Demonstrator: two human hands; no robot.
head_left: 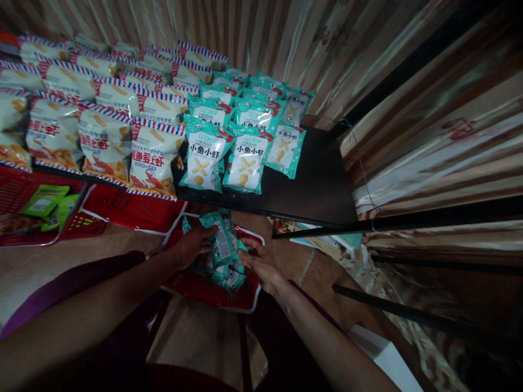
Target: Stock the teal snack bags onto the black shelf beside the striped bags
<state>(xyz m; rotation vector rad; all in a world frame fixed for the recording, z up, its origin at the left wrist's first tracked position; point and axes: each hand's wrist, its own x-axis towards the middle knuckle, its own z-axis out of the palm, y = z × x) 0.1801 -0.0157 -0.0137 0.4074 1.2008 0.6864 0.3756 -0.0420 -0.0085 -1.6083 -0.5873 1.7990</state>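
Above a red basket [204, 296], my left hand [194, 245] grips a teal snack bag [223, 242] from its left side. My right hand [260, 262] has its fingers on the bag's lower right edge. The bag's printed back panel faces up. Below it in the basket lie more teal bags [233, 277], partly hidden by the hands and the held bag. On the black shelf [312, 179] just beyond, several rows of teal and white snack bags [246, 160] stand upright.
White and orange snack bags [153, 158] with striped edges fill the shelf's left part. A red basket at left [93, 223] contains green packets [44, 201]. Striped curtains [261, 32] hang behind. Black metal bars [441, 215] run along the right, and a white box [382, 354] stands at lower right.
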